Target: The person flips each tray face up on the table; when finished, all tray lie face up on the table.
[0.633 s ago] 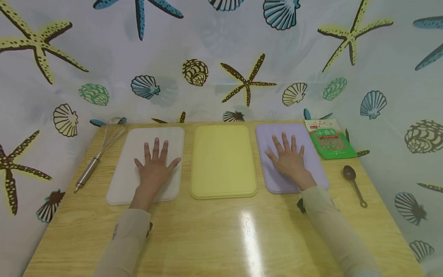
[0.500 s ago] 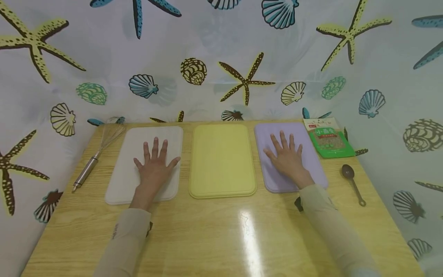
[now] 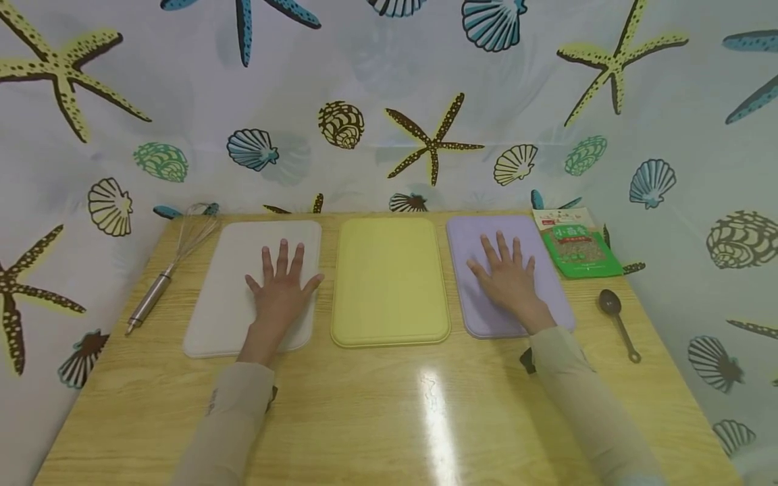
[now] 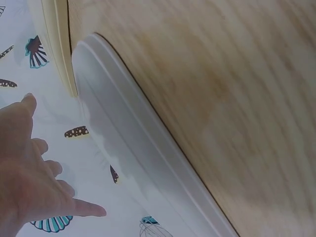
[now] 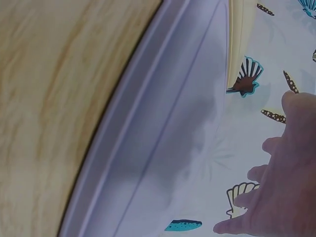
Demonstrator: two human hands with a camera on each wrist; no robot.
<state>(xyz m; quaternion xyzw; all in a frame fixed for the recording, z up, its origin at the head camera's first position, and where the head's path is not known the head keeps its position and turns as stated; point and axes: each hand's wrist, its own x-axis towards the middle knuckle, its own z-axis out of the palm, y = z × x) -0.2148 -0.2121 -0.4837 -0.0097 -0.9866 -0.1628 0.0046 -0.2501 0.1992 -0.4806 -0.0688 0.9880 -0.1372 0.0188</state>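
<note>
My left hand (image 3: 282,297) is over the white board (image 3: 209,297), fingers straight and spread, with its thumb reaching past the board's right edge. Over the purple board (image 3: 553,304) is my right hand (image 3: 509,283), its fingers also spread and straight. Both wrist views show a gap between the left hand (image 4: 34,173) and the white board (image 4: 123,108), and between the right hand (image 5: 286,182) and the purple board (image 5: 163,128). Neither hand holds anything. Between the two lies a yellow board (image 3: 391,283).
A whisk (image 3: 161,283) lies left of the white board. At the right are a green and white packet (image 3: 577,243) and a dark spoon (image 3: 616,317). The wooden table (image 3: 340,418) meets a patterned cloth (image 3: 377,74) at its back and sides.
My left hand has shifted a little to the right over the white board. The right hand has moved very slightly right; the boards and other things have stayed in place.
</note>
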